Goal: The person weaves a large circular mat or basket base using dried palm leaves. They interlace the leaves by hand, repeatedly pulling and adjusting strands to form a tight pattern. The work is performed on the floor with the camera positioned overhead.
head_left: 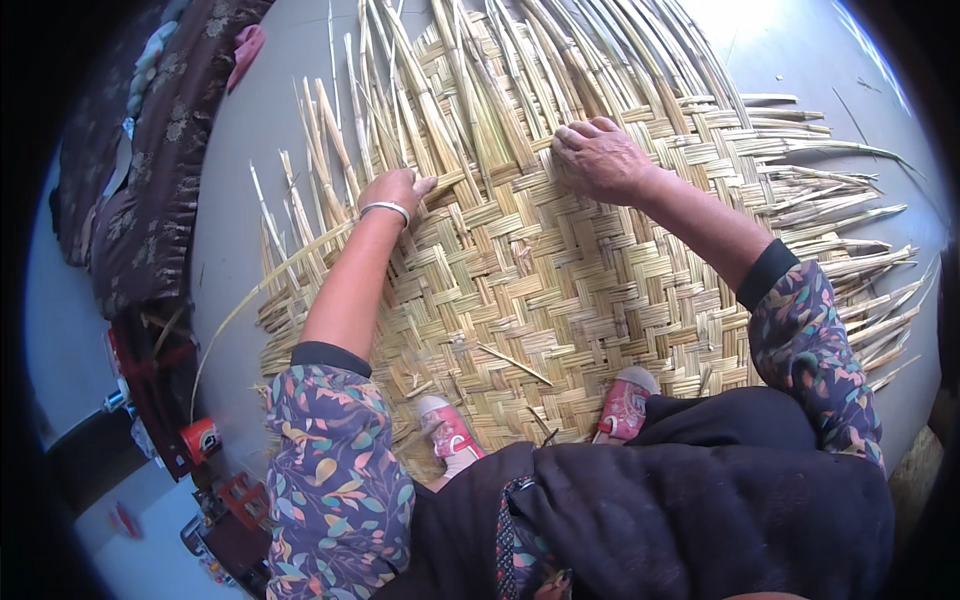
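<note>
A wide woven mat of pale flat straw strips lies on the grey floor, with loose unwoven strips fanning out at its far edge. My left hand, with a silver bangle on the wrist, presses on the strips at the mat's left weaving edge, fingers curled around one strip. My right hand rests knuckles-up on the far weaving edge, fingertips tucked into the strips. Both sleeves are floral. My pink shoes stand on the near part of the mat.
A dark patterned cloth lies along the left. A pink item sits at the top left. A red can and red objects are at the lower left. Loose strip ends stick out on the right over the grey floor.
</note>
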`<state>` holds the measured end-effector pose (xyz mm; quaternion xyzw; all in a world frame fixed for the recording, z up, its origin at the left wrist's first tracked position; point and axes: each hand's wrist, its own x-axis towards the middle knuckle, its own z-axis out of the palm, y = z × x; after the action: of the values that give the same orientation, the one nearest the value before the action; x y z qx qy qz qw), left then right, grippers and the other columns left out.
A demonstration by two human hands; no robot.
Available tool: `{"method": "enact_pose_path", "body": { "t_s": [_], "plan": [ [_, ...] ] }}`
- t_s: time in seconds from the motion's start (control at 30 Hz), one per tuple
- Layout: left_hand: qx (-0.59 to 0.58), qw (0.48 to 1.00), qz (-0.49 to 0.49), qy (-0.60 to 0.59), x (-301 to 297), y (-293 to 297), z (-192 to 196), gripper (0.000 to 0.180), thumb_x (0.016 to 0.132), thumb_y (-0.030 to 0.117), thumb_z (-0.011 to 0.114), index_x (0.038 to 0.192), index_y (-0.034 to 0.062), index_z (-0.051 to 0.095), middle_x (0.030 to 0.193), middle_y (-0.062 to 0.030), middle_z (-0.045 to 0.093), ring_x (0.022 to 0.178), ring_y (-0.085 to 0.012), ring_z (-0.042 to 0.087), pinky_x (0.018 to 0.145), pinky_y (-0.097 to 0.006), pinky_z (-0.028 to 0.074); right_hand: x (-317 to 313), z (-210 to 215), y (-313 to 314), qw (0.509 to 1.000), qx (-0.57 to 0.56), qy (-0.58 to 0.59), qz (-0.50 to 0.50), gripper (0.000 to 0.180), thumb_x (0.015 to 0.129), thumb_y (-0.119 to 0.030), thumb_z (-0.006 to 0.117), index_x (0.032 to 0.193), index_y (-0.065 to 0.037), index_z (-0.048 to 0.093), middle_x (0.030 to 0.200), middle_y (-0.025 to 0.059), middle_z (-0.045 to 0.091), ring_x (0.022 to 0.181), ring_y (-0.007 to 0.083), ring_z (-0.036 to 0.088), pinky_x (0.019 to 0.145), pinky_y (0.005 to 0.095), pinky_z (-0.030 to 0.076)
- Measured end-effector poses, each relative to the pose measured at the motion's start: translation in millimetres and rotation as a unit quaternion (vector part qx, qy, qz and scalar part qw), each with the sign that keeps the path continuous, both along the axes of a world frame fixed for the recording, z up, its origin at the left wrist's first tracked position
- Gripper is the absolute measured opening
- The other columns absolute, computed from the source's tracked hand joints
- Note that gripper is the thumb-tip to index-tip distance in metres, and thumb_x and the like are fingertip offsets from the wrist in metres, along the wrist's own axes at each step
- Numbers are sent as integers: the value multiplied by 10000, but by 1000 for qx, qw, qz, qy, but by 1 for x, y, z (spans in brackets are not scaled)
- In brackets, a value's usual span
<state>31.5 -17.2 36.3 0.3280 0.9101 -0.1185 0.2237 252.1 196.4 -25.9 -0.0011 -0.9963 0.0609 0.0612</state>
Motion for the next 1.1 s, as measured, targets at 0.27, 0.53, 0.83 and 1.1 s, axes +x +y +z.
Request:
{"method": "enact_pose_path", "body": {
  "t_s": [0.27,0.53,0.83,1.1],
  "plan": [
    [-7,996,-34,-78,-76,-103,31,439,880,453,526,886,35,657,791,-189,633,741,-322,605,700,-404,458,-11,16,-4,994,-8,-108,7,351,843,-285,492,1099,-62,580,1129,77,549,1117,205,494,936,379,377],
    [35,998,-13,-49,-100,-169,35,388,851,428,571,894,55,667,864,-174,649,804,-338,609,733,-407,471,-36,55,-8,950,20,-307,55,433,750,-306,683,1157,-192,588,1253,57,495,1183,210,466,948,362,429],
    [228,955,-78,174,-129,-254,-12,346,825,412,585,921,89,665,904,-116,638,880,-297,605,751,-401,467,-49,62,-35,939,43,-340,-13,532,649,-326,759,1115,-133,591,1160,146,512,1105,307,507,902,403,435],
    [482,726,485,73,-142,-305,-113,242,824,221,671,869,-7,605,721,-101,658,545,-152,625,532,-282,508,-67,73,-76,888,111,-437,-85,865,683,-452,738,1336,-31,358,1462,228,213,1354,356,238,1103,400,262]
  ]
}}
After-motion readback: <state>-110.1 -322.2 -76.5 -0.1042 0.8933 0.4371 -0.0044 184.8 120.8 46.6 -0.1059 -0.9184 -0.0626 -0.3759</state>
